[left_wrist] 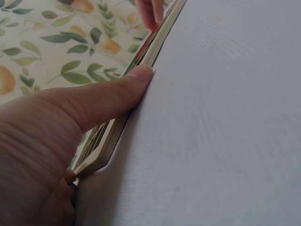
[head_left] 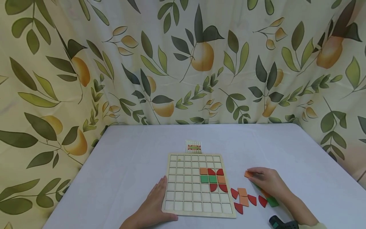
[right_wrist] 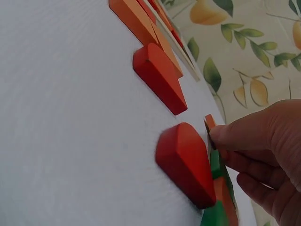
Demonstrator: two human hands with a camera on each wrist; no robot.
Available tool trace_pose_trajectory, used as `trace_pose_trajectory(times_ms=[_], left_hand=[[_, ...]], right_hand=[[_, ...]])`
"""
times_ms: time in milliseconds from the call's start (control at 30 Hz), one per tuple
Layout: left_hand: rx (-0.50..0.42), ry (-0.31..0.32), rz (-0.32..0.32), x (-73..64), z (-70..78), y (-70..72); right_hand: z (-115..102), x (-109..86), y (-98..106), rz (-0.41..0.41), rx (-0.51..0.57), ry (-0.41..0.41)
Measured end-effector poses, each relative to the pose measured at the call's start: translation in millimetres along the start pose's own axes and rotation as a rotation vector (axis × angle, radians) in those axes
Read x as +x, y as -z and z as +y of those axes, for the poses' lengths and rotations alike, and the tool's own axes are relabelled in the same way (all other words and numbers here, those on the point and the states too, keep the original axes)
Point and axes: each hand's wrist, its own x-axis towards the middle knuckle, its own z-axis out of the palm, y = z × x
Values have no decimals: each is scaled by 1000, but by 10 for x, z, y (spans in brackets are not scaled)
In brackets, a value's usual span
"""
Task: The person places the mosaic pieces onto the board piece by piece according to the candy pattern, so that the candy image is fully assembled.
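Note:
My left hand rests against the near-left corner of a wooden grid board. Its fingers lie straight along the left side, and the thumb presses on the near edge. Right of the board, my right hand pinches an orange square tile between thumb and fingertips. Set into the grid's right half are green tiles, orange tiles and red quarter-round tiles. Under the right hand, a row of green and orange tiles is partly hidden.
Between the board and my right hand lie loose red quarter-round tiles and two orange squares. A small pattern card stands beyond the board's far edge. A black device is at the right wrist. A leaf-and-fruit patterned curtain hangs behind the white table.

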Motion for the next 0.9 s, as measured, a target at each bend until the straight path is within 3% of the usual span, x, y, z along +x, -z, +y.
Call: trace_pose_trajectory(times_ms=[400,900], left_hand=[[-8,-1,7,-3,-5,-6],[-12,-26,9,-6,-19,-6]], right_hand=[[-229,43,-132,-19,75,15],[-456,73,-248,-27,126,170]])
